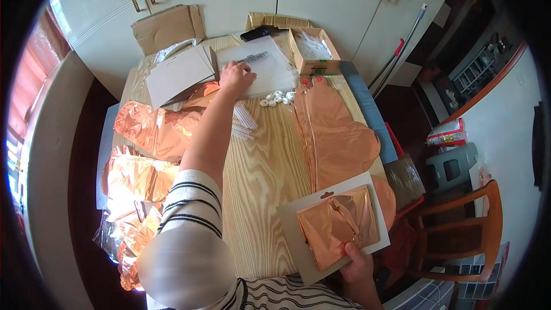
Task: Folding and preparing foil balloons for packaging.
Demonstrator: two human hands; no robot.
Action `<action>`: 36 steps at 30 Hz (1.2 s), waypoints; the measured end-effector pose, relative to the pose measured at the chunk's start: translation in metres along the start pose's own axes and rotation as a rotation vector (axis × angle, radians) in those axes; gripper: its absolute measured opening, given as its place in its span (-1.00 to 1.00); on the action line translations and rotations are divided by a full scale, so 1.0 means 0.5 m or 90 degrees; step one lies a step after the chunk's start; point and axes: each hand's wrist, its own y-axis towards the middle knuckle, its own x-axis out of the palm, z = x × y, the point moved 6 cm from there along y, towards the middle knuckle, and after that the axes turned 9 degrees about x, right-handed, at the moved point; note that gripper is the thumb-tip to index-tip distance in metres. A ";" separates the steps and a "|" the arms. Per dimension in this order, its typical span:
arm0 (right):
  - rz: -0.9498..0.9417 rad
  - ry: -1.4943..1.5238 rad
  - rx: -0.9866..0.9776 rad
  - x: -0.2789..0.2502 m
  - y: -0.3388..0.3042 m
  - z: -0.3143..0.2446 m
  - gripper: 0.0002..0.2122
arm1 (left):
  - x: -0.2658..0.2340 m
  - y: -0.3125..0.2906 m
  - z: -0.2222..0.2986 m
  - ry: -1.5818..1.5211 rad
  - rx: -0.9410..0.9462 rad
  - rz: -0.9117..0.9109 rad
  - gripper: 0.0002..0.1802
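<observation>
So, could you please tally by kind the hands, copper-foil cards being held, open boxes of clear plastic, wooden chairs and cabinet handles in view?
Left hand and right hand: 2
Copper-foil card, in the right hand: 1
Open box of clear plastic: 1
Wooden chair: 1
Cabinet handles: 4
Total: 9

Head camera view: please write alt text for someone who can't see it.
A person's right hand holds a pale card with folded copper foil on it, while the left hand is over clear plastic sheets across a wooden table. Larger copper foil pieces lie at both sides, straws and small white rolls between.
</observation>
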 end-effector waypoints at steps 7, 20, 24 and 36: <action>0.013 -0.083 0.000 -0.025 -0.008 0.003 -0.82 | -0.020 0.032 -0.029 0.002 -0.035 0.044 -0.76; -0.310 -0.166 0.192 0.106 -0.080 0.031 -0.90 | -0.437 -0.415 0.265 0.012 0.386 0.102 -0.91; -0.327 -0.219 0.302 0.143 -0.121 0.138 -0.86 | -0.448 -0.590 0.281 -0.008 0.329 0.011 -0.91; -0.261 -0.124 0.264 0.033 -0.145 0.260 -0.86 | -0.453 -0.844 0.268 -0.145 0.467 -0.102 -0.70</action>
